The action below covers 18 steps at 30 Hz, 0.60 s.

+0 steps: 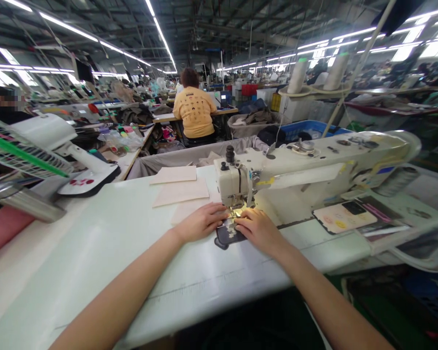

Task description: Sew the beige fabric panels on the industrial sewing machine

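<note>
Left hand (203, 221): fingers together, laid flat at needle end of sewing machine (299, 170). Right hand (258, 229): fingers bent, just across needle from left. Cannot tell whether either pinches anything. Dark plate (228, 235) between hands. Machine stands on pale table (95, 253); cream pieces (182, 192) lie left of it, beyond left hand. White fan (82, 167), metal flask (32, 201) farther left. Beyond table, person in yellow shirt (194, 113), back turned.

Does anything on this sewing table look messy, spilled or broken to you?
Nothing looks spilled or broken. Only the pale flat pieces beyond the left hand, beside the sewing machine, look a bit untidy: they lie staggered, at slightly different angles, rather than squared up.
</note>
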Tool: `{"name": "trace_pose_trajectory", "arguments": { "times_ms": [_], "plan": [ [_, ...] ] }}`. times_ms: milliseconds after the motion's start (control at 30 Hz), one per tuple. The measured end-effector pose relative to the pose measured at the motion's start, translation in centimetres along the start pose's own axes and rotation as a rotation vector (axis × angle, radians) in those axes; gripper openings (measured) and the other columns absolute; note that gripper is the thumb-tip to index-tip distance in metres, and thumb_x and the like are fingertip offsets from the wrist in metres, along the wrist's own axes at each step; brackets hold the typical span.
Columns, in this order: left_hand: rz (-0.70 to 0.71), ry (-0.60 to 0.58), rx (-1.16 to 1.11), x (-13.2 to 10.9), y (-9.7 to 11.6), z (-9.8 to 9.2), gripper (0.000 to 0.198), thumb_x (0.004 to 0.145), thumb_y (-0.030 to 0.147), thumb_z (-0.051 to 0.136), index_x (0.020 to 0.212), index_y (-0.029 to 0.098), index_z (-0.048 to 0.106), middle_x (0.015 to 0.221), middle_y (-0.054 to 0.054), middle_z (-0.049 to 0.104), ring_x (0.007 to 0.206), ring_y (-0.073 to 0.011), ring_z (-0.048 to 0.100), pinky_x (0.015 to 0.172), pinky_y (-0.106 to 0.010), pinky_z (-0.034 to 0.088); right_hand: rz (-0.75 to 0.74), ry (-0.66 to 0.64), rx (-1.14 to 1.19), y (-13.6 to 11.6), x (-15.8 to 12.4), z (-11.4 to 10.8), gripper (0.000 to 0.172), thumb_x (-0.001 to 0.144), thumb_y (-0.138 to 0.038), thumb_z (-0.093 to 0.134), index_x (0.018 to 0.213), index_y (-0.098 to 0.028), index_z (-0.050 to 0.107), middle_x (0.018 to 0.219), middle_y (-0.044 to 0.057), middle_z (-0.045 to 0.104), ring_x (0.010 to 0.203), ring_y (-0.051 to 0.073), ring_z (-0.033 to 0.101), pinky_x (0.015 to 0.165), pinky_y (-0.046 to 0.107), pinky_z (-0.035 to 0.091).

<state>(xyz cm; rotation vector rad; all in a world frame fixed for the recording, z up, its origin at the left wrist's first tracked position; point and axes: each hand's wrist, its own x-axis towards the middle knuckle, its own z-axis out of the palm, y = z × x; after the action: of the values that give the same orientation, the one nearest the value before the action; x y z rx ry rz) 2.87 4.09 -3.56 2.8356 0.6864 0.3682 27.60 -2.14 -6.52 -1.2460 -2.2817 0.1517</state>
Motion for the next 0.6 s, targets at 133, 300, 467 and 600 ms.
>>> {"name": "trace_pose_trajectory", "arguments": {
  "times_ms": [133, 300, 467, 600],
  "plan": [
    [-0.029, -0.008, 0.020, 0.2, -0.4, -0.1, 0.039, 0.104, 0.027, 0.040, 0.135, 0.017, 0.062, 0.136, -0.015, 0.060, 0.130, -0.0260, 0.053, 0.113, -0.044, 0.042, 0.023, 0.052, 0.076, -0.3, -1.1, -0.2, 0.017, 0.095, -0.023, 0.064, 0.110, -0.021, 0.072, 0.106, 0.009, 0.068, 0.103, 0.026, 0.061, 0.091, 0.044, 0.052],
    [-0.063, 0.005, 0.017, 0.0, 0.2, 0.2, 0.037, 0.105, 0.028, 0.040, 0.134, 0.019, 0.061, 0.136, -0.013, 0.059, 0.133, -0.0249, 0.050, 0.114, -0.041, 0.040, 0.045, 0.104, 0.118, -1.4, -2.6, -0.3, 0.021, 0.094, -0.022, 0.063, 0.114, -0.021, 0.068, 0.108, 0.010, 0.069, 0.102, 0.027, 0.063, 0.092, 0.046, 0.054],
    [-0.316, 0.001, 0.145, -0.5, 0.5, 0.9, 0.046, 0.105, 0.040, 0.043, 0.144, 0.017, 0.049, 0.153, -0.017, 0.044, 0.144, -0.0312, 0.037, 0.116, -0.052, 0.034, 0.036, 0.137, 0.132, -2.0, -3.7, -0.1, 0.022, 0.096, -0.024, 0.061, 0.116, -0.020, 0.067, 0.112, 0.011, 0.068, 0.105, 0.028, 0.064, 0.094, 0.048, 0.055],
    [-0.351, -0.062, 0.199, -1.5, 0.7, 0.5, 0.047, 0.106, 0.038, 0.037, 0.146, 0.015, 0.046, 0.155, -0.019, 0.041, 0.144, -0.0324, 0.039, 0.114, -0.052, 0.037, 0.020, 0.154, 0.150, -2.2, -4.9, -0.4, 0.022, 0.098, -0.028, 0.059, 0.116, -0.022, 0.068, 0.114, 0.011, 0.069, 0.105, 0.027, 0.065, 0.093, 0.046, 0.056]
  ]
}}
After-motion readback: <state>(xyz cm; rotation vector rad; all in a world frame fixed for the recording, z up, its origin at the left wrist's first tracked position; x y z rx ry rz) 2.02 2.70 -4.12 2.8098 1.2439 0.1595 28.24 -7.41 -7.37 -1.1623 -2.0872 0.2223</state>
